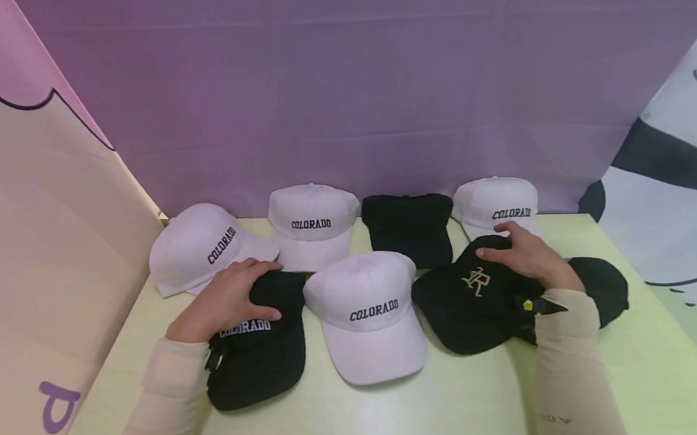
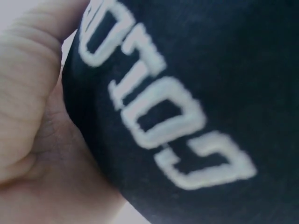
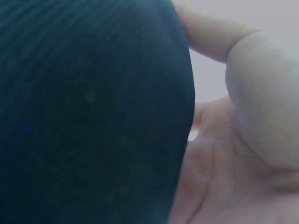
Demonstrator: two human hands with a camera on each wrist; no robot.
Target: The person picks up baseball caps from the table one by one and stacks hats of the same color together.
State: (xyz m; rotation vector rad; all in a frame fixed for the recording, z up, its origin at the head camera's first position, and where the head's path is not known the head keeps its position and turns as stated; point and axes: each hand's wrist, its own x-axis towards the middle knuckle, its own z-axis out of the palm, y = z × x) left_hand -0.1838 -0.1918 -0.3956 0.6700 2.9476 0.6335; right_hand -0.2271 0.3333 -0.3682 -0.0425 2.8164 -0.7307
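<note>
In the head view my left hand (image 1: pixel 225 301) grips a black cap (image 1: pixel 262 367) with white COLORADO lettering, its thumb on the front and its fingers over the crown. The left wrist view shows the lettering of that black cap (image 2: pixel 224 93) close up beside the palm. My right hand (image 1: pixel 529 253) holds the crown of another black cap (image 1: pixel 462 311) with a beige stitched emblem. Dark cloth of a cap (image 3: pixel 93 116) fills much of the right wrist view, against the curved thumb and fingers. Between the hands lies a white COLORADO cap (image 1: pixel 374 339), brim towards me.
Along the back stand a tilted white cap (image 1: pixel 192 248), a second white cap (image 1: pixel 311 214), a plain black cap (image 1: pixel 412 229) and a third white cap (image 1: pixel 496 197). Another black cap (image 1: pixel 603 288) lies beyond my right wrist. A purple cloth (image 1: pixel 375 91) hangs behind the table (image 1: pixel 366 423).
</note>
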